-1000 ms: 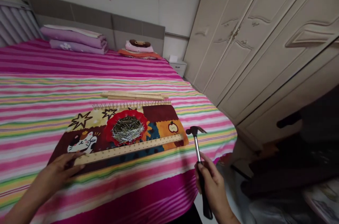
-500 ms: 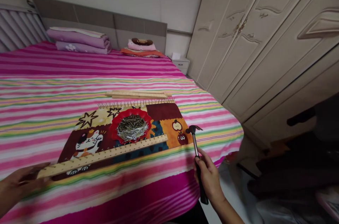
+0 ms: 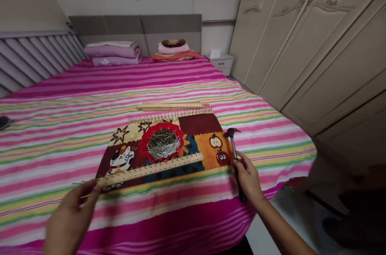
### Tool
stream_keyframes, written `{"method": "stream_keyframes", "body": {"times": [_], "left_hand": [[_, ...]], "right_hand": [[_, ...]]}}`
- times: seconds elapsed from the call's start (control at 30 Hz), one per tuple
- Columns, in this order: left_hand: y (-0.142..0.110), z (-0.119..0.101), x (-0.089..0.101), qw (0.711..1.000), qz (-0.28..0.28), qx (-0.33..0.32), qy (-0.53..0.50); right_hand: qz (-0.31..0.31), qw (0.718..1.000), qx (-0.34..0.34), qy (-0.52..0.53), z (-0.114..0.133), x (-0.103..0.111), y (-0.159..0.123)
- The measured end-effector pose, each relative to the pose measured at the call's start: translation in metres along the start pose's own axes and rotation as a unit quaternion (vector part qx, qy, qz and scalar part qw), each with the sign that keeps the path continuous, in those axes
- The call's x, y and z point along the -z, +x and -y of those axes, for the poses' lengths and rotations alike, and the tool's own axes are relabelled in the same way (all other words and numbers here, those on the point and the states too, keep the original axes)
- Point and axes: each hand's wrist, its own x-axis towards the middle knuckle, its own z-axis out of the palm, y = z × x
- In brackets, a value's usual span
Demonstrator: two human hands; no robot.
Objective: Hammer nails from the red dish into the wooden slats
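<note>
My left hand (image 3: 72, 211) pinches the near end of a wooden strip (image 3: 150, 170), with thin nail-like pieces poking out beside the fingers. A row of nails stands along this strip, which slants over a patterned mat (image 3: 214, 124). In my right hand (image 3: 249, 176) is a claw hammer (image 3: 233, 146), gripped by its black handle, with the head resting at or just above the mat's right edge. Between the strips sits a red scalloped bowl (image 3: 144, 142) heaped with loose nails (image 3: 164, 144).
Another strip with upright nails (image 3: 171, 117) lies along the mat's far edge. Behind it are stacked bare wooden strips (image 3: 171, 105). All this rests on a bed with a striped sheet (image 3: 265, 142). Folded bedding (image 3: 113, 52) lies near the headboard; a wardrobe (image 3: 286, 38) stands at right.
The view has swung left, so everything appears shifted right. My left hand remains at the strip's end, its fingers now higher around it. The hammer stays in my right hand.
</note>
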Motion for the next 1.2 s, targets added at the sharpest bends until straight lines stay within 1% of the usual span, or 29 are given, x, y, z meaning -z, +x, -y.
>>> {"method": "stream_keyframes", "body": {"times": [0.03, 0.07, 0.1, 0.17, 0.27, 0.33, 0.43, 0.5, 0.6, 0.67, 0.73, 0.87, 1.0, 1.1, 1.2], "left_hand": [[-0.008, -0.026, -0.002, 1.0, 0.012, -0.018, -0.011], [-0.014, -0.049, -0.005, 0.998, 0.014, -0.051, -0.035], [-0.016, -0.068, -0.01, 0.995, 0.015, -0.084, -0.058], [-0.015, -0.097, -0.021, 0.988, 0.025, -0.131, -0.073], [-0.003, -0.128, -0.041, 0.982, 0.065, -0.172, -0.051], [0.005, -0.147, -0.055, 0.975, 0.104, -0.196, -0.02], [0.014, -0.175, -0.076, 0.96, 0.162, -0.224, 0.05], [0.018, -0.188, -0.086, 0.95, 0.185, -0.231, 0.102], [0.023, -0.197, -0.094, 0.941, 0.215, -0.215, 0.151], [0.025, -0.199, -0.094, 0.937, 0.239, -0.196, 0.164], [0.026, -0.199, -0.093, 0.935, 0.248, -0.184, 0.175], [0.027, -0.199, -0.088, 0.942, 0.223, -0.178, 0.176], [0.022, -0.199, -0.073, 0.967, 0.162, -0.158, 0.117], [0.009, -0.195, -0.057, 0.981, 0.141, -0.122, 0.054], [-0.014, -0.182, -0.044, 0.983, 0.156, -0.098, 0.014]], "right_hand": [[-0.002, 1.0, 0.005, 0.002, -0.002, 0.0, 0.009], [-0.004, 1.0, 0.011, 0.004, -0.003, 0.0, 0.018], [-0.007, 1.0, 0.015, 0.007, -0.006, 0.001, 0.025], [-0.009, 1.0, 0.015, 0.017, -0.012, 0.002, 0.037], [-0.001, 0.999, -0.006, 0.046, -0.022, 0.004, 0.044], [0.005, 0.997, -0.022, 0.071, -0.027, 0.005, 0.043], [0.01, 0.994, -0.036, 0.1, -0.031, 0.006, 0.041], [0.011, 0.993, -0.042, 0.112, -0.032, 0.007, 0.041], [0.011, 0.991, -0.048, 0.125, -0.031, 0.008, 0.042], [0.013, 0.99, -0.052, 0.129, -0.031, 0.008, 0.042], [0.016, 0.99, -0.056, 0.131, -0.03, 0.009, 0.042], [0.019, 0.989, -0.061, 0.133, -0.029, 0.01, 0.041], [0.027, 0.988, -0.058, 0.137, -0.03, 0.012, 0.042], [0.029, 0.988, -0.054, 0.14, -0.033, 0.012, 0.044], [0.029, 0.989, -0.051, 0.139, -0.034, 0.013, 0.045]]}}
